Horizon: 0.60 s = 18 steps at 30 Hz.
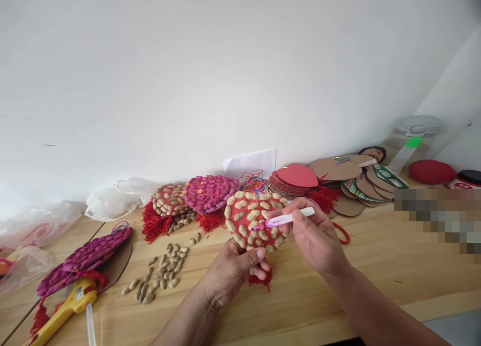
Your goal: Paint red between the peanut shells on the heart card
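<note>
My left hand point(236, 266) grips the lower edge of a red heart-shaped board point(246, 217) covered with rows of unshelled peanuts, thumb on its front. A red tassel point(260, 280) hangs below the board. In my right hand point(315, 238) is a white paint marker point(291, 218), pinched between thumb and fingers. Its pink tip points left and meets the peanuts near the board's middle, where a pink patch shows. Most peanuts on this board are still their natural tan. Loose peanuts point(165, 268) lie on the table to the left of my left hand.
Finished-looking purple peanut boards point(208, 193) lie behind, and another purple one point(90, 256) at left beside a yellow glue gun point(77, 301). Red boards point(296, 177) and cardboard pieces point(334, 169) are stacked at back right. Plastic bags point(112, 201) sit against the wall.
</note>
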Each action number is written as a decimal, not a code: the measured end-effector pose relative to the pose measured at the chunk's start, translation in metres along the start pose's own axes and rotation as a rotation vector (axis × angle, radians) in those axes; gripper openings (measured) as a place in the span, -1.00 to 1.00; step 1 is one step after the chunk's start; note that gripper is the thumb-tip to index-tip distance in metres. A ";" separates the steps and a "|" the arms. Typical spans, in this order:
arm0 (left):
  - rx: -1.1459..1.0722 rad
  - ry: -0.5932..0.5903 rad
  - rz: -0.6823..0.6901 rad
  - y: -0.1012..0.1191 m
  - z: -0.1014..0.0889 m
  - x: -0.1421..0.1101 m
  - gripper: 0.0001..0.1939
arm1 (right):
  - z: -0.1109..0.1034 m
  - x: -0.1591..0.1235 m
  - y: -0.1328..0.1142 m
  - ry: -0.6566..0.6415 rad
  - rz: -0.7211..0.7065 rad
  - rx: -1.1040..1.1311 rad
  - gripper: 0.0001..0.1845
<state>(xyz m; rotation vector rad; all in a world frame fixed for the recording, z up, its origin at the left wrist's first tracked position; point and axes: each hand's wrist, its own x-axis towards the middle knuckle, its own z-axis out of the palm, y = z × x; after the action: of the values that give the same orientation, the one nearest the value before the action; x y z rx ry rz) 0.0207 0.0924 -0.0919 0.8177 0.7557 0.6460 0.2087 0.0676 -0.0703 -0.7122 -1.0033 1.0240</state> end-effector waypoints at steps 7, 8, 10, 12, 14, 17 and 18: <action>0.003 0.010 0.067 -0.012 -0.012 0.010 -0.56 | -0.002 0.005 -0.001 0.136 -0.116 -0.041 -0.87; 0.002 0.013 0.077 -0.012 -0.012 0.011 -0.57 | -0.003 0.007 -0.002 0.165 -0.128 -0.038 -0.87; -0.026 0.013 0.082 -0.011 -0.012 0.012 -0.56 | -0.005 0.011 -0.008 0.217 -0.137 -0.031 -0.86; -0.078 -0.001 0.056 -0.010 -0.010 0.012 -0.50 | -0.008 0.015 -0.018 0.250 -0.144 -0.036 -0.88; -0.122 -0.006 0.035 -0.008 -0.009 0.011 -0.45 | -0.012 0.020 -0.031 0.234 -0.161 -0.072 -0.90; -0.178 0.006 0.044 -0.006 -0.008 0.010 -0.46 | -0.020 0.028 -0.051 0.239 -0.218 -0.171 -0.88; -0.188 0.003 0.048 -0.006 -0.008 0.011 -0.47 | -0.023 0.032 -0.056 0.250 -0.247 -0.205 -0.84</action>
<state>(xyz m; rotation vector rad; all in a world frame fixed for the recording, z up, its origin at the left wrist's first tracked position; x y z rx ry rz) 0.0219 0.1000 -0.1043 0.6642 0.6683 0.7490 0.2555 0.0755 -0.0204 -0.8384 -0.9577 0.6066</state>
